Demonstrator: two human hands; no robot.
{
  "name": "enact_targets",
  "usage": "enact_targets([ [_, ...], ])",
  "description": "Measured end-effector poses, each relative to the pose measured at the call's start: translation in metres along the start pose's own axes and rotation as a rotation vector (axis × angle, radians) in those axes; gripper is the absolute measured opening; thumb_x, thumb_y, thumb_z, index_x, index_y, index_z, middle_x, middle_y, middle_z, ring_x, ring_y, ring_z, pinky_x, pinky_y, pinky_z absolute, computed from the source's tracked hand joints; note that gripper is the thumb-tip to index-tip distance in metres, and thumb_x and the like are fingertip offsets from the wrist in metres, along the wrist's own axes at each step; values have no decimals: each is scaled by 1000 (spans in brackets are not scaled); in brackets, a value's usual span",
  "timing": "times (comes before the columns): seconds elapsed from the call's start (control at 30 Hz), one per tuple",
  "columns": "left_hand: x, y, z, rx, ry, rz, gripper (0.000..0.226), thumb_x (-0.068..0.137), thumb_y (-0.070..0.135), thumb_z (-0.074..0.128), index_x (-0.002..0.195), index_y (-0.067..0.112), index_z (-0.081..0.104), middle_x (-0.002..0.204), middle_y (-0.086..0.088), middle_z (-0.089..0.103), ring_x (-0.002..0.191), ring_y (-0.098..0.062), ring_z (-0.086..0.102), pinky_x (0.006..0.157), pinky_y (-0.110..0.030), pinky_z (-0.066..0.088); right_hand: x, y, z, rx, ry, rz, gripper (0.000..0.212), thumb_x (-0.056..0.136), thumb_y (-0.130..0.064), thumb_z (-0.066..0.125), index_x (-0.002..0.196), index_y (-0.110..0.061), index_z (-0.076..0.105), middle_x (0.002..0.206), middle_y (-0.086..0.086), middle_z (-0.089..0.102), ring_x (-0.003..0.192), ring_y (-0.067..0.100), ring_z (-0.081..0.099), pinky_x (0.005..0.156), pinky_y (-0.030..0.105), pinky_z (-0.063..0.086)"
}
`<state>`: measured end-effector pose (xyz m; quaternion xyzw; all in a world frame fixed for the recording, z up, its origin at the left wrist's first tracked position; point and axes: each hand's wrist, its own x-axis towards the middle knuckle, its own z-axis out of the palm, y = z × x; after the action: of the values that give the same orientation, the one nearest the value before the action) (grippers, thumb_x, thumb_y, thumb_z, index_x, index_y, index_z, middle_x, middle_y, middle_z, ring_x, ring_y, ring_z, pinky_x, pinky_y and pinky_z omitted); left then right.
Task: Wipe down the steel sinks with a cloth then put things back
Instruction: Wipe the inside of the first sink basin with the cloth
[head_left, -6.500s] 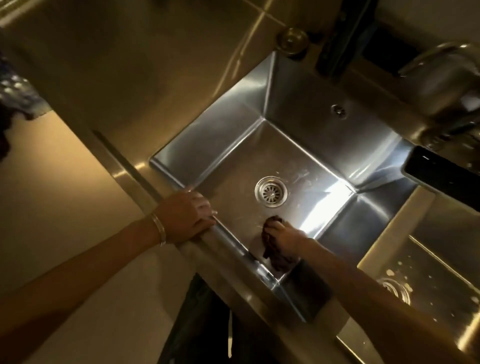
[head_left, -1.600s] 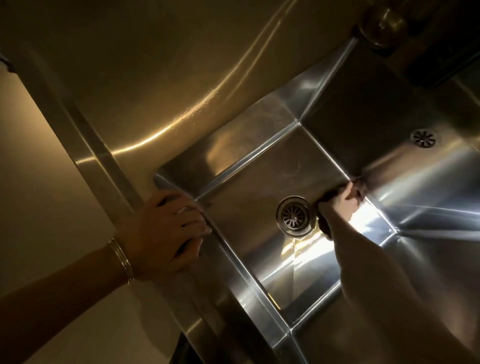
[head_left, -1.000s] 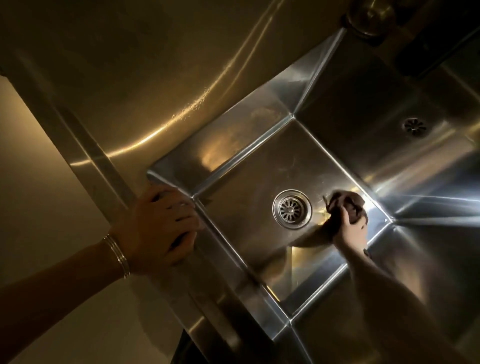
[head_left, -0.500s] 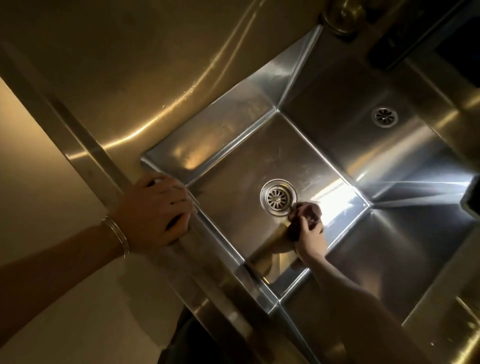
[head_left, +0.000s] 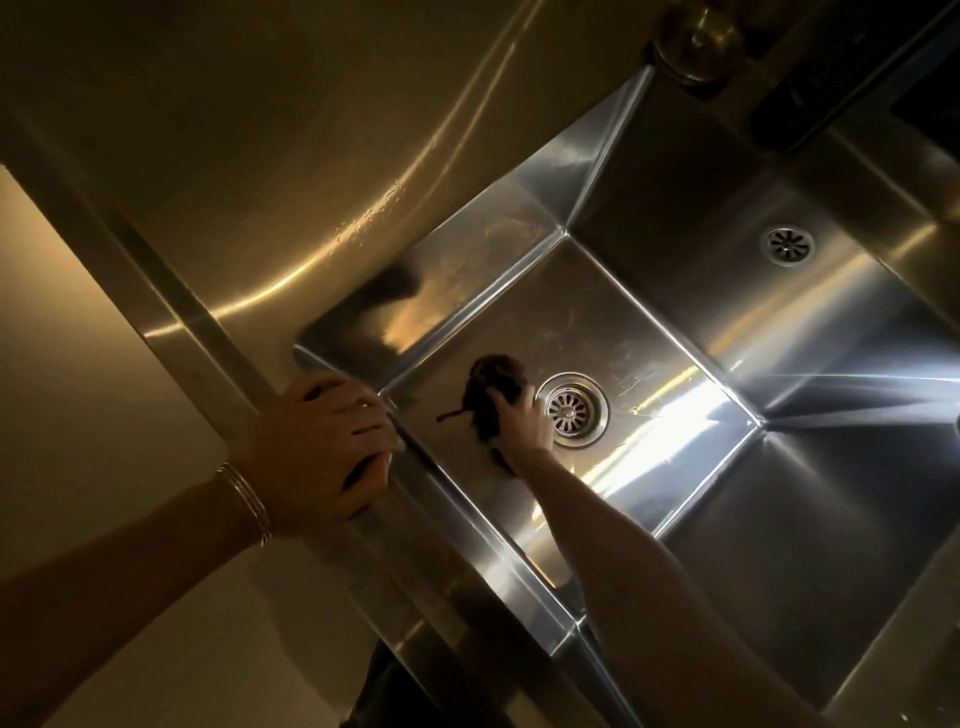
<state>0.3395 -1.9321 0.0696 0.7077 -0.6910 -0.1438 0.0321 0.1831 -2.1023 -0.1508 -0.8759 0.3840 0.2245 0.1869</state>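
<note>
Steel sink (head_left: 587, 317), head view, dim warm light. Right hand (head_left: 522, 428) is down on the basin floor with its fingers curled over a dark bunched cloth (head_left: 488, 395). Cloth pokes out past the fingertips, and a thin strand trails off its left side. It's pressed against the floor, not the walls.

Drain (head_left: 571, 410) is just right of that hand; can't tell if they touch. Overflow (head_left: 787, 245) is on the back wall, well beyond the hand, up and to the right.

Left hand (head_left: 322, 441) is clamped on the front rim (head_left: 457, 540), fingers curled over its edge. It sits left of the cloth hand and higher, at rim level, near the basin's front-left corner. Bangles (head_left: 244, 493) on that wrist. Round knob (head_left: 696, 41) is on the deck far behind both hands, by the back corner.
</note>
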Motion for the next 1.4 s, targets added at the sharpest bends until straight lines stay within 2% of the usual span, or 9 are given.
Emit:
enact_targets([
  [0.37, -2, -1, 4, 12, 6, 2, 37, 83, 32, 38, 84, 23, 75, 88, 8, 72, 92, -17, 66, 85, -35, 35, 52, 116, -53, -29, 91, 287, 62, 92, -20, 52, 145, -36, 24, 139, 16, 30, 124, 36, 32, 100, 46, 37],
  [0.5, -3, -1, 4, 25, 3, -8, 39, 83, 34, 38, 85, 24, 75, 89, 7, 72, 92, -19, 66, 86, -36, 34, 19, 166, -29, 144, 299, 525, 53, 93, -47, 44, 140, -23, 36, 141, 13, 44, 127, 36, 43, 108, 48, 33],
  [0.67, -2, 0, 3, -28, 50, -9, 35, 83, 30, 40, 82, 22, 74, 87, 7, 72, 91, -19, 66, 83, -37, 40, -65, 154, 28, 167, 417, 777, 43, 99, -37, 37, 130, -10, 49, 127, 18, 55, 116, 34, 54, 95, 36, 42],
  [0.77, -2, 0, 3, -41, 36, -17, 36, 83, 29, 39, 83, 21, 74, 86, 7, 72, 91, -19, 65, 83, -38, 40, -107, 120, 59, 224, 138, 510, 46, 96, -33, 41, 139, -24, 32, 133, 14, 42, 114, 32, 47, 87, 35, 42],
  [0.87, -2, 0, 4, -24, 39, -23, 36, 83, 29, 39, 84, 21, 74, 86, 6, 72, 90, -20, 65, 83, -39, 41, -114, 90, 63, -106, -104, 80, 64, 93, -27, 47, 149, -20, 16, 132, 19, 37, 110, 35, 48, 83, 39, 47],
  [1.2, -2, 0, 6, 13, 64, -8, 36, 84, 30, 38, 83, 21, 73, 85, 5, 71, 89, -20, 64, 84, -36, 36, -82, 95, 30, -401, -106, -574, 54, 91, -24, 55, 138, -42, 37, 142, 20, 38, 119, 37, 50, 80, 41, 52],
  [1.27, -2, -1, 7, 11, 54, -1, 37, 84, 30, 38, 82, 20, 73, 84, 4, 71, 88, -20, 64, 84, -37, 36, -92, 118, 31, -285, -70, -337, 54, 86, -25, 62, 134, -41, 44, 138, 17, 43, 114, 35, 54, 73, 41, 54],
  [1.33, -1, 0, 5, 13, 43, 3, 38, 84, 31, 37, 81, 20, 73, 83, 4, 71, 86, -21, 64, 83, -37, 36, -104, 115, 38, -193, -93, 46, 63, 92, -19, 53, 145, -38, 24, 146, 19, 27, 124, 37, 41, 87, 44, 49],
  [1.4, -1, 0, 1, 18, 33, -5, 37, 83, 31, 37, 81, 20, 73, 82, 4, 71, 85, -21, 64, 82, -37, 36, -111, 100, 46, -176, -145, 131, 67, 95, -16, 46, 149, -33, 10, 149, 23, 17, 128, 40, 33, 94, 44, 46],
])
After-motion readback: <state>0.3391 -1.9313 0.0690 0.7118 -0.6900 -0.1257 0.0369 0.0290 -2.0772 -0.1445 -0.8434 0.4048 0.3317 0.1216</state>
